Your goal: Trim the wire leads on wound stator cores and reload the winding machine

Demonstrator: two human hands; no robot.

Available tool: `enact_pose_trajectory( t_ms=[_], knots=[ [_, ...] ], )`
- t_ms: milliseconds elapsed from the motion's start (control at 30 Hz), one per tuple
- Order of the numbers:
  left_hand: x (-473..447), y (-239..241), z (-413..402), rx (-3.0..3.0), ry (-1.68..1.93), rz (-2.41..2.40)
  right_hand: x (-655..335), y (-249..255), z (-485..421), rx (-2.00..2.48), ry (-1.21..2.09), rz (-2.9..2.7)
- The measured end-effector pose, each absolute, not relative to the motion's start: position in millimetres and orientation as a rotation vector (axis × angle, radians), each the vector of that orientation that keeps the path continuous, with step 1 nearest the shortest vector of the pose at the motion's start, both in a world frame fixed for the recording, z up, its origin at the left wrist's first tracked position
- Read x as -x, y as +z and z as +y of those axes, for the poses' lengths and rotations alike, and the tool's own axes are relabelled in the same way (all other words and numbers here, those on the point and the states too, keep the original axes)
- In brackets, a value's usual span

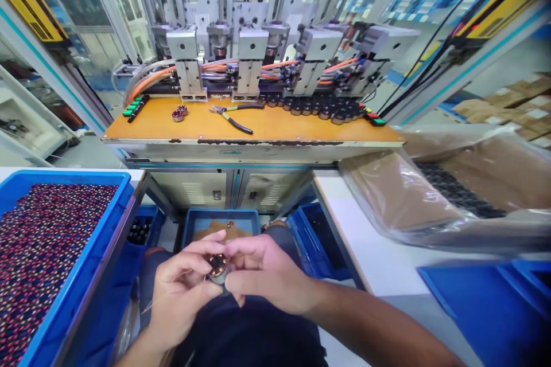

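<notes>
Above my lap, both hands hold one small round motor stator [218, 266], with a metal side, copper-coloured windings round its top and a dark centre. My left hand [178, 287] has its thumb and fingers closed on the left side of the part. On the other side, the fingertips and thumb of my right hand [269, 275] press against it. Fine loose wires trail beside my left palm. My fingers cover much of the stator's side and underside.
Ahead, a machine [252, 51] stands behind an orange bench [189, 129] bearing cutting pliers [235, 117], two red-topped stators [178, 116] and several dark round parts [338, 114]. A blue bin [124, 180] of similar parts is left. A plastic-lined carton [383, 189] sits right; a blue tray [253, 215] lies below.
</notes>
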State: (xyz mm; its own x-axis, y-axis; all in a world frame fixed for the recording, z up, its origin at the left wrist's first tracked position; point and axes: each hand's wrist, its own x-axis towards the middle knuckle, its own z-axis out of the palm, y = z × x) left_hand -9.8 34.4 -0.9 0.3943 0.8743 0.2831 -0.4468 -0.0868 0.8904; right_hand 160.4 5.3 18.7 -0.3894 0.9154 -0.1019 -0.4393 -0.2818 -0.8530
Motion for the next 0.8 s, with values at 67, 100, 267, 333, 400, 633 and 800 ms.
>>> enact_pose_trajectory(
  t_ms=[67,100,267,333,400,633,800],
  knots=[
    [6.0,1.6,35.4,-1.125,1.142,0.460,-157.3,16.3,2.8,0.739,1.687,-0.995],
    [3.5,1.9,37.0,-1.049,1.129,0.481,-156.8,16.2,1.9,0.733,1.578,-1.048],
    [-1.4,-8.9,43.8,-0.731,1.143,0.942,-166.1,20.1,4.3,0.882,0.493,-1.536],
    [4.2,-12.0,37.8,-1.005,1.267,1.097,-172.8,18.2,7.2,0.949,0.006,-1.663],
    [11.2,-8.6,27.5,-1.483,1.369,1.096,-178.6,13.4,9.9,0.941,-0.282,-1.734],
    [9.7,26.8,15.7,-2.077,1.280,0.952,-183.3,0.4,9.7,0.713,-0.599,-1.925],
    [10.6,27.2,22.3,-2.121,1.201,0.863,-174.1,6.7,0.9,0.775,-0.227,-1.870]
  ],
)
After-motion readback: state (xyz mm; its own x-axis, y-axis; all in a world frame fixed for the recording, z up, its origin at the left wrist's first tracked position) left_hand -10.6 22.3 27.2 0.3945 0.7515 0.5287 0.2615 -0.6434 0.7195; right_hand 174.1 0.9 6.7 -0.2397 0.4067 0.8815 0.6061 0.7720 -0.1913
